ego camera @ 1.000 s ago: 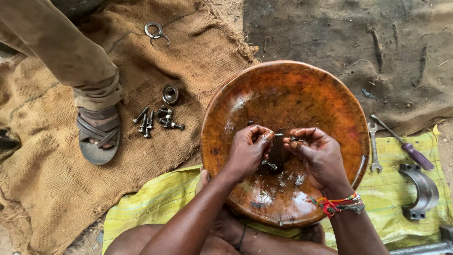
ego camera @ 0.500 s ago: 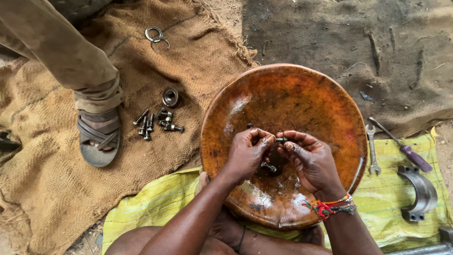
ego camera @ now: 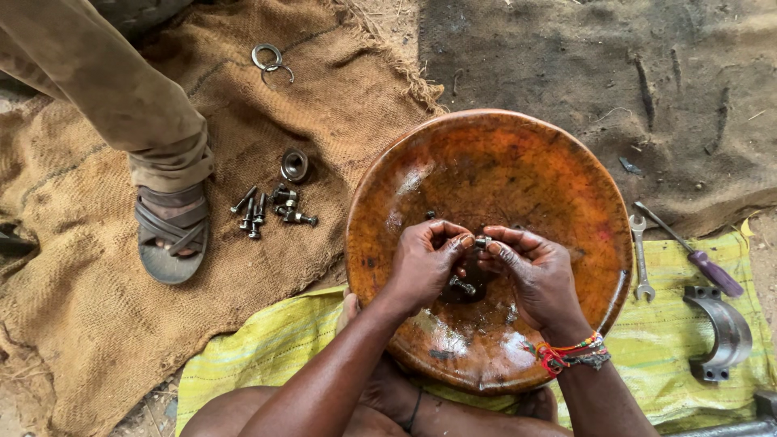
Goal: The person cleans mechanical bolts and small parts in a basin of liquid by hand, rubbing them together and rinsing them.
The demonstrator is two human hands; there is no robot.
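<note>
I hold both hands over the middle of a wide, rust-orange metal basin (ego camera: 486,146) that sits on the ground in front of my knees. My left hand (ego camera: 427,263) and my right hand (ego camera: 538,279) meet fingertip to fingertip, and between them I pinch a small metal bolt (ego camera: 483,241); the fingers of both hands are closed on it, thumb against forefinger. Below my hands, in the dark wet patch at the bottom of the basin, lies a second small bolt (ego camera: 462,285), apart from my fingers.

To the left, on the brown burlap sack (ego camera: 97,324), a cluster of loose bolts (ego camera: 271,208) lies near a round metal bushing (ego camera: 294,164), with a pair of metal rings (ego camera: 269,59) farther away. Another person's sandalled foot (ego camera: 170,235) stands just left of the bolts.

To the right of the basin, on the yellow-green cloth (ego camera: 672,356), lie a small spanner (ego camera: 640,255), a purple-handled screwdriver (ego camera: 696,255) and a curved grey metal clamp half (ego camera: 720,332).
</note>
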